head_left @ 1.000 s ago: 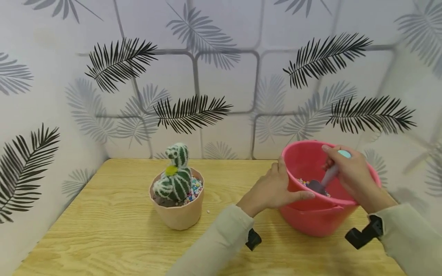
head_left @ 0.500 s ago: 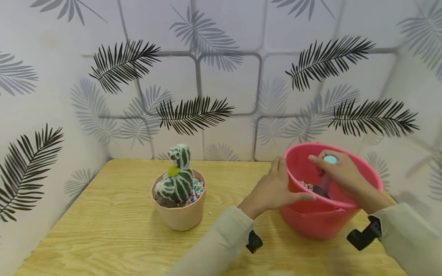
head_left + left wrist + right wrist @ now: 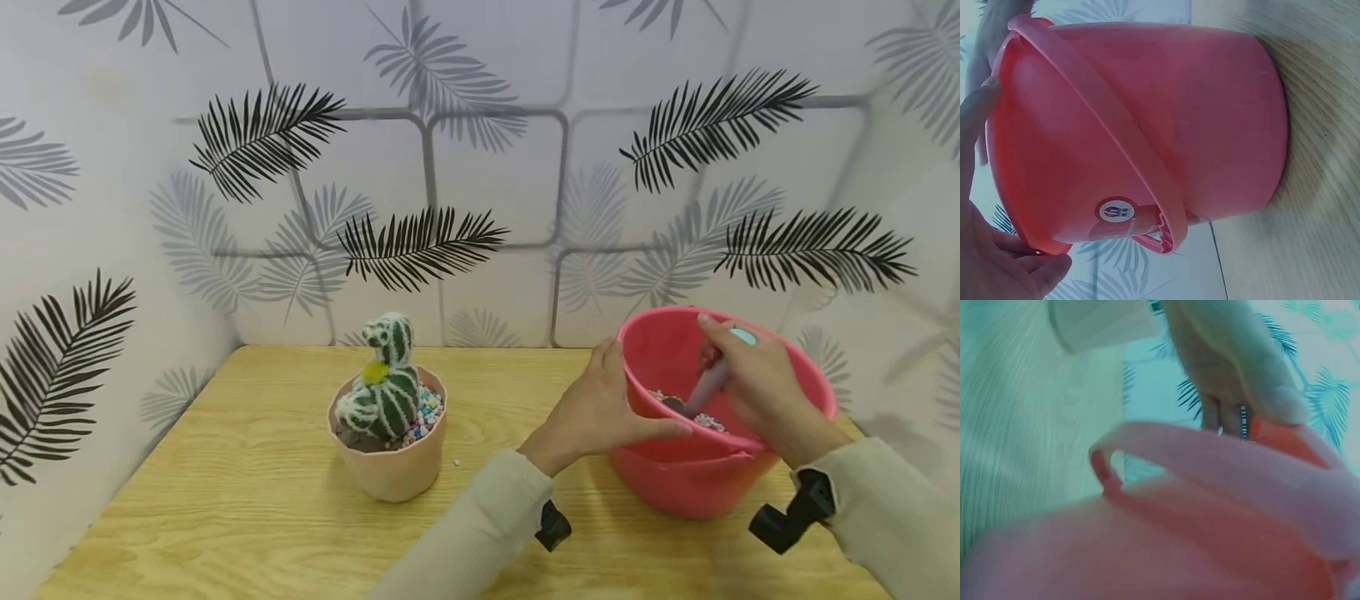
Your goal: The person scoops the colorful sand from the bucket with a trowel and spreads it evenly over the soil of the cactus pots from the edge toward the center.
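A pink bucket (image 3: pixel 690 479) stands on the table at the right, its handle hanging down on the near side. My left hand (image 3: pixel 588 408) holds its left rim, with the thumb on the near side and the fingers farther back; the left wrist view shows this grip on the rim (image 3: pixel 1007 187). Inside the bucket, my right hand (image 3: pixel 761 379) grips a small shovel (image 3: pixel 705 387) by its greyish-purple handle with a turquoise end. The shovel's dark blade is down among multicoloured pebbles (image 3: pixel 708 422) and partly hidden by the rim.
To the left, a peach pot (image 3: pixel 390 471) holds a green knitted-looking cactus (image 3: pixel 386 400) with a yellow flower, pebbles around its base. One loose pebble (image 3: pixel 456 462) lies beside the pot on the wooden table (image 3: pixel 247 500). A leaf-patterned wall (image 3: pixel 495 183) stands behind.
My right hand tipped left and lower with the shovel, then came back to the right, the handle slanting again and the blade in the pebbles. My left hand stays on the rim.
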